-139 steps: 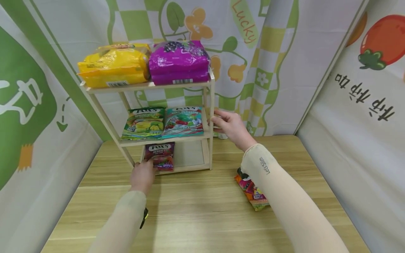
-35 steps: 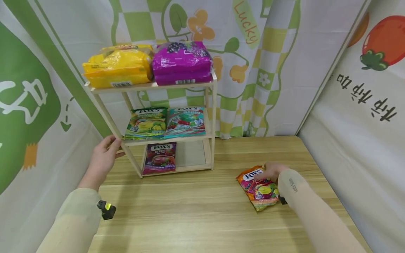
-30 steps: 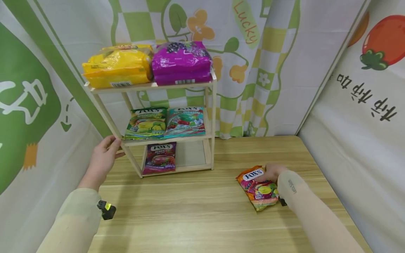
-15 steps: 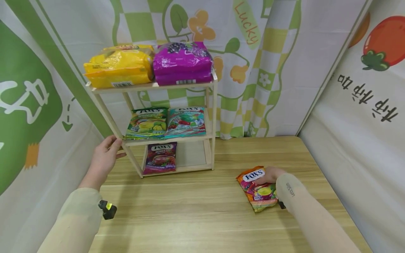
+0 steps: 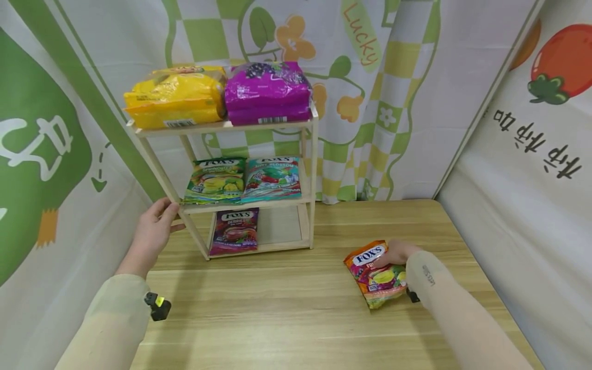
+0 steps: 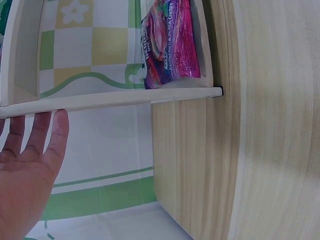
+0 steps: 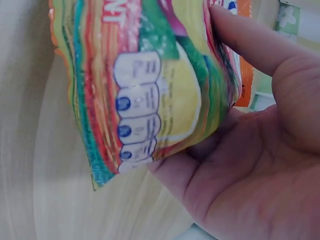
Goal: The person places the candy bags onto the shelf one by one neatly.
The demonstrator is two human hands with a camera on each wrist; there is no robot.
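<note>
In the head view, my right hand (image 5: 399, 253) grips an orange Fox's candy bag (image 5: 375, 280) at its right side, thumb on the front. The right wrist view shows the bag (image 7: 145, 100) between thumb and fingers, its lower end tilted off the table. My left hand (image 5: 154, 226) touches the left post of a small wooden shelf rack (image 5: 312, 180). In the left wrist view, the fingertips of the left hand (image 6: 30, 165) rest against the post's edge, fingers fairly straight. A dark red Berries bag (image 5: 235, 232) leans on the left half of the bottom shelf.
Green (image 5: 216, 181) and turquoise (image 5: 273, 179) candy bags stand on the middle shelf. A yellow bag (image 5: 176, 97) and a purple bag (image 5: 268, 93) lie on top. The rack stands on a wood-grain table (image 5: 259, 318), with a printed curtain (image 5: 393, 103) behind.
My left hand has gone from the Berries bag to the left post. My right hand has left the right post and taken hold of the orange bag, which has shifted and tilted slightly.
</note>
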